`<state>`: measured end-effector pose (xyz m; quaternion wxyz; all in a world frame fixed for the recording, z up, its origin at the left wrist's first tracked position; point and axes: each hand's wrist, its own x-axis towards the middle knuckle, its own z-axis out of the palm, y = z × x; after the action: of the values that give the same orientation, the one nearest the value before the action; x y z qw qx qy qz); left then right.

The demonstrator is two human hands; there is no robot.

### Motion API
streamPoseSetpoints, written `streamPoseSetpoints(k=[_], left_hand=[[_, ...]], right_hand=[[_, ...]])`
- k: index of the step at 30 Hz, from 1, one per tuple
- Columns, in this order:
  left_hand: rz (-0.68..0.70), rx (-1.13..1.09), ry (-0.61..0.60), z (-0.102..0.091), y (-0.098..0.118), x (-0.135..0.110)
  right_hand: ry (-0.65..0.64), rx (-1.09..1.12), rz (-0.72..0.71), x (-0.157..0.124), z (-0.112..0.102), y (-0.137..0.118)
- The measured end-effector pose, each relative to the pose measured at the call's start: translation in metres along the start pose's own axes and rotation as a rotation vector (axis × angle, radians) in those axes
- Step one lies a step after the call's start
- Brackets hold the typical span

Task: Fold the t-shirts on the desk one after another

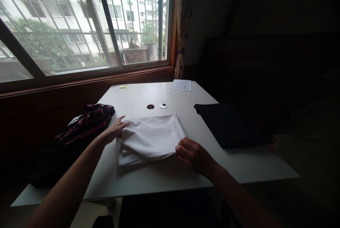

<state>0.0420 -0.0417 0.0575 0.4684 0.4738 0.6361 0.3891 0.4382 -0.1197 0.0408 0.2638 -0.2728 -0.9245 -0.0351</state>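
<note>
A white folded cloth garment (151, 135) lies in the middle of the white table, with soft wrinkles and its near edge slightly raised at the right. My left hand (117, 128) rests at its far left corner, fingers stretched out and touching the fabric. At the near right corner, my right hand (190, 151) has its fingers closed, pinching the garment's edge. Whether the garment is a shirt I cannot tell.
To the left, a black garment with pink lettering (90, 121) is heaped over the table (148, 182) edge. A dark folded garment (231, 125) lies at the right. Farther back are papers (182, 85), a yellow note (123, 87), a cable hole (150, 106) and its round cover (163, 106).
</note>
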Motion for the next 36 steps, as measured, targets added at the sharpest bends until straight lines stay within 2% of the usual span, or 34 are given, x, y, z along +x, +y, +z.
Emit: streamPoseSetpoints(k=[5,10,13,18,20,23,24,27,30,36], left_hand=[[0.045,0.045,-0.019,-0.001,-0.022,-0.036],[0.176,0.142,-0.071,0.002,-0.025,-0.064],[0.217,0.161,-0.029,0.005,-0.02,-0.07],[0.149,0.084,0.096,0.0,-0.014,-0.075],[0.061,0.088,0.028,-0.007,-0.017,-0.081],[-0.078,0.105,-0.188,-0.02,-0.029,-0.088],[-0.093,0.112,-0.226,-0.024,-0.033,-0.089],[-0.059,0.147,-0.181,-0.035,-0.042,-0.078],[-0.019,0.153,-0.08,-0.039,-0.041,-0.053],[-0.006,0.175,0.043,-0.024,-0.013,0.001]], right_hand=[[0.056,0.074,0.071,-0.002,0.002,0.001],[0.174,0.148,0.178,0.001,0.006,0.0],[0.212,0.155,0.215,0.004,0.006,-0.002],[0.169,0.147,0.18,0.002,0.004,-0.004],[0.105,0.14,0.119,-0.003,0.005,-0.003],[-0.015,0.081,0.019,-0.01,0.008,-0.002],[-0.051,0.053,0.0,-0.012,0.009,-0.002],[-0.119,-0.007,-0.014,-0.013,0.011,-0.005],[-0.161,-0.04,-0.045,-0.004,0.013,-0.013],[-0.265,-0.066,-0.188,0.04,0.026,-0.038]])
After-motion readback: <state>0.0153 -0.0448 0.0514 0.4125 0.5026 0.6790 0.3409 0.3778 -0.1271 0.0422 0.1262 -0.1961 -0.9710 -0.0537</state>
